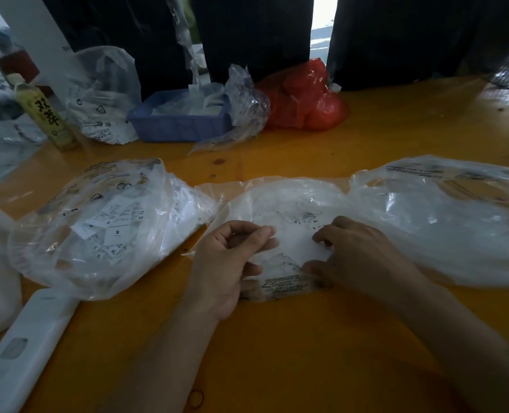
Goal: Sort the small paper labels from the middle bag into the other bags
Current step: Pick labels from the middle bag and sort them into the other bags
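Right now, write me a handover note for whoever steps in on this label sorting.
Left hand: fingers curled, pinching at the near-left edge of the middle bag; whether that grip holds a label or only plastic is unclear.
Right hand: fingers curled down onto the labels at the bag's mouth.
Bags: middle bag lies flat between the hands on the yellow table; left bag holds many labels marked S, XS and XL; right bag looks mostly empty, contents hard to see.
Done: a batch is already in the left bag.
Left: labels remain in the middle bag; sort them into the side bags.
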Demonstrator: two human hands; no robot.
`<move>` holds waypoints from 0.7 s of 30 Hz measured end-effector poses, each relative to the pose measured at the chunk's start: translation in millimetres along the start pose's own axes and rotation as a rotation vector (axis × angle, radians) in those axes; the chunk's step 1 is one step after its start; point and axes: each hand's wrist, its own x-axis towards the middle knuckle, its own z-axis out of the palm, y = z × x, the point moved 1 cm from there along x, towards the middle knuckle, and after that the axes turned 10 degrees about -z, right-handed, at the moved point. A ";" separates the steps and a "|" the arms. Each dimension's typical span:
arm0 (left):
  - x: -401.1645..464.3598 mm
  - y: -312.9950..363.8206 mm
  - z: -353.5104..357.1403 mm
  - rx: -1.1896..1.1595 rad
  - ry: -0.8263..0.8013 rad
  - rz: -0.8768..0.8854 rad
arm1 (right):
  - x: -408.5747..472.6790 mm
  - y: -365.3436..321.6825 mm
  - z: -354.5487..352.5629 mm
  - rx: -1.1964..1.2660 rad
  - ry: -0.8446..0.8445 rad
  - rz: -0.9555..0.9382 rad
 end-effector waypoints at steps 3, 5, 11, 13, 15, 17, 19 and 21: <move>-0.2 -0.5 -1.0 -0.003 -0.012 0.020 | -0.3 0.1 3.0 -0.051 0.030 -0.027; 0.5 -1.4 -2.1 -0.026 -0.025 0.011 | -1.6 -1.8 1.4 -0.049 0.053 -0.054; 3.8 -2.7 -2.5 -0.120 -0.041 -0.019 | -11.4 -8.7 -20.0 0.215 0.409 -0.169; 5.0 -3.0 -2.6 -0.102 -0.036 -0.013 | -16.6 -11.6 -27.4 0.247 0.517 -0.221; 5.2 -3.6 -2.7 -0.098 -0.040 -0.006 | -18.8 -12.5 -30.2 0.268 0.570 -0.255; 5.2 -3.9 -2.6 -0.101 -0.041 -0.004 | -20.1 -13.0 -30.6 0.292 0.617 -0.273; 5.2 -4.0 -2.5 -0.124 -0.040 -0.013 | -20.6 -13.9 -30.8 0.377 0.648 -0.245; 4.6 -3.6 -1.7 -0.153 -0.030 -0.029 | -19.6 -14.9 -30.5 0.487 0.650 -0.181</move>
